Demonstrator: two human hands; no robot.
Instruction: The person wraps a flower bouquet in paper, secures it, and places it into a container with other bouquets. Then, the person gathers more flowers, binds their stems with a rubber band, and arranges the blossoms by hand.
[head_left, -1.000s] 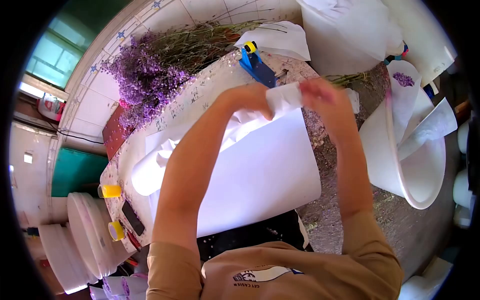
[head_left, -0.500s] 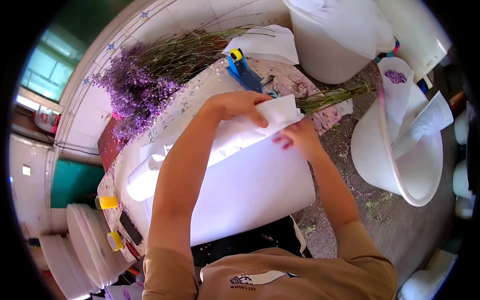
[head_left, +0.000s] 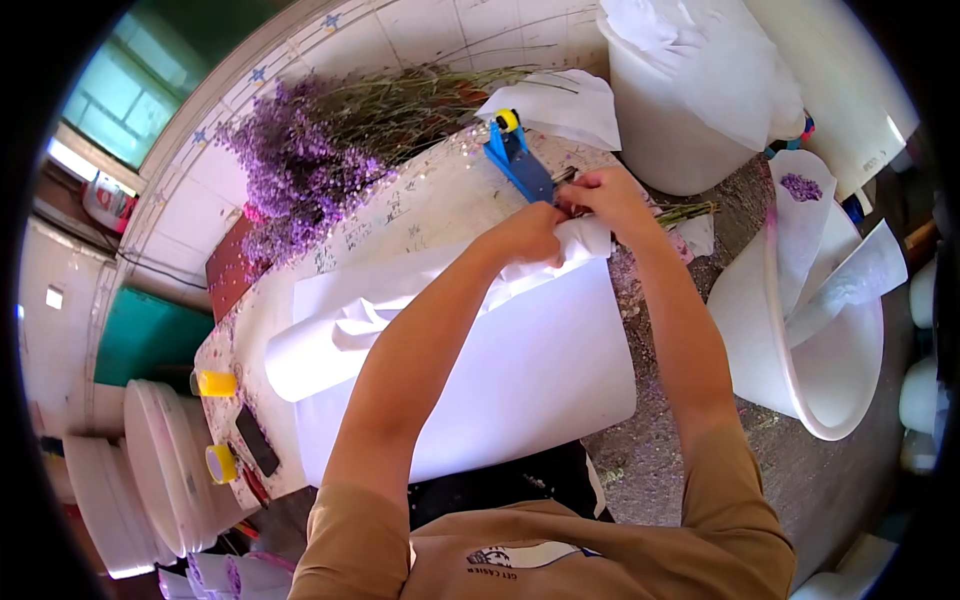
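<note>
A roll of white paper [head_left: 350,335] with green stems [head_left: 688,212] poking out of its right end lies on flat white sheets [head_left: 510,370]. My left hand [head_left: 535,235] is closed on the upper right part of the roll. Beside it, my right hand [head_left: 605,200] has its fingers pinched together at the roll's top edge, near the blue tape dispenser [head_left: 520,165]. What those fingertips hold is too small to make out. A yellow tape roll [head_left: 507,120] sits at the dispenser's far end.
Purple flowers [head_left: 300,165] lie along the back of the table [head_left: 440,200]. On the right stands a white bucket [head_left: 750,330] holding paper-wrapped bundles; another white bucket [head_left: 680,120] stands behind. Yellow tape rolls [head_left: 217,384] and a black phone [head_left: 257,440] are at the left edge.
My right hand has moved from below the roll's right end up to its top edge beside the dispenser, and its fingers have closed. My left hand stays on the roll.
</note>
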